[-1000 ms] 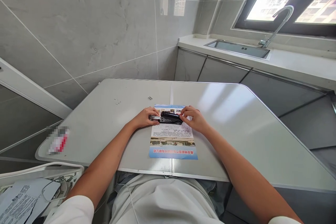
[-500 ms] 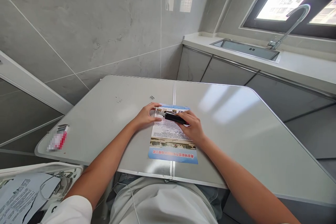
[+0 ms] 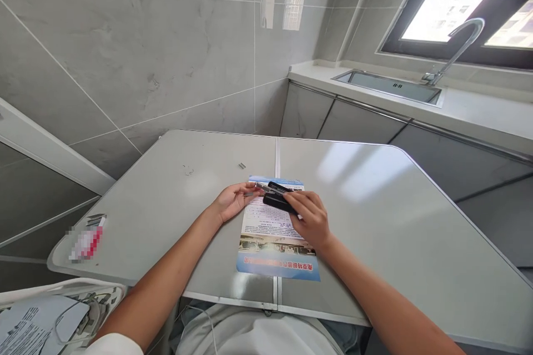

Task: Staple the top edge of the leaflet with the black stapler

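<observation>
My right hand [image 3: 310,216] is wrapped round a black stapler [image 3: 280,203], which is hinged apart so that its metal magazine shows. The stapler is held over a printed leaflet [image 3: 277,244] lying on the table. At the stapler's left end, the fingers of my left hand [image 3: 235,199] are closed on the tip of the metal part. Whether a staple is between those fingers is too small to tell. Short staple strips [image 3: 242,166] lie on the table beyond my left hand.
Loose staple-like bits [image 3: 188,170] lie on the left half of the folding table [image 3: 375,222]. A small red and white box [image 3: 87,239], partly blurred, sits near its left edge. Below is a white basket [image 3: 120,288] with papers. A sink [image 3: 391,86] stands beyond, right.
The stapler has gone from looking closed to being hinged apart. My left hand has turned its palm upward at the metal end. The whole view has tilted up slightly.
</observation>
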The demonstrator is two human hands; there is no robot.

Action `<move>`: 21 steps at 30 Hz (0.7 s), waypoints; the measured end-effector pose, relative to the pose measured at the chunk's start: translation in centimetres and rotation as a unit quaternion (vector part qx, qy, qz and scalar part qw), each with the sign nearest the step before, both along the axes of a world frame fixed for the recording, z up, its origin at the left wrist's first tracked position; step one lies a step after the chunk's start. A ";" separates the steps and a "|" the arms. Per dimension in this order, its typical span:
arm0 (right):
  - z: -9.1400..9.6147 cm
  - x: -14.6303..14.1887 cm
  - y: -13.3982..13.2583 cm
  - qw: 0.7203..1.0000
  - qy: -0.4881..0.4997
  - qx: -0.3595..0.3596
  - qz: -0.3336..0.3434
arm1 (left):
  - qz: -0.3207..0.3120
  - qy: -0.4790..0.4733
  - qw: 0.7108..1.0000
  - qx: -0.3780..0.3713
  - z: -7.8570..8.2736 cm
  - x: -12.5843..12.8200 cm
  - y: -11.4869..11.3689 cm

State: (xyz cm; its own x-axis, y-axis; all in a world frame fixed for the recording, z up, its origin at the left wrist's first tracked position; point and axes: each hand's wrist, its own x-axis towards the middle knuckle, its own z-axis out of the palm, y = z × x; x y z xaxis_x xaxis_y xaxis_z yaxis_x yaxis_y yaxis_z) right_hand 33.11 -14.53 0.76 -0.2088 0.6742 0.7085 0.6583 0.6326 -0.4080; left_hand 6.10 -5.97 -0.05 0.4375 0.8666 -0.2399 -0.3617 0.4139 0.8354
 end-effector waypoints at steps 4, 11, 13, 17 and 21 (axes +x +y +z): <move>0.4 -0.9 -0.3 0.987 0.109 -0.109 -0.052 | 0.127 0.008 0.991 0.041 0.4 -0.4 0.3; -1.1 -0.6 0.3 0.961 0.085 -0.263 0.002 | 0.093 0.015 0.992 0.081 2.4 0.5 -1.3; -0.7 -0.3 0.3 0.959 0.067 -0.274 0.016 | 0.066 0.066 0.987 0.130 2.8 0.7 -1.8; 1.6 -0.5 -0.1 0.989 0.052 -0.137 0.036 | -0.013 0.195 0.954 0.226 4.1 0.8 -3.1; 3.9 -1.9 -0.5 0.994 -0.015 -0.024 0.108 | -0.091 0.269 0.912 0.297 6.6 1.3 -4.6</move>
State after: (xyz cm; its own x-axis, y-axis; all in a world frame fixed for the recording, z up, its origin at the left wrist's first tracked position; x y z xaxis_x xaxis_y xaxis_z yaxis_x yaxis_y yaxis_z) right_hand 31.24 -14.98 4.65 -0.3725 0.6440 0.6683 0.5208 0.7410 -0.4238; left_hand 7.37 -10.60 6.56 0.5452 0.8379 0.0256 0.1962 -0.1572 0.9679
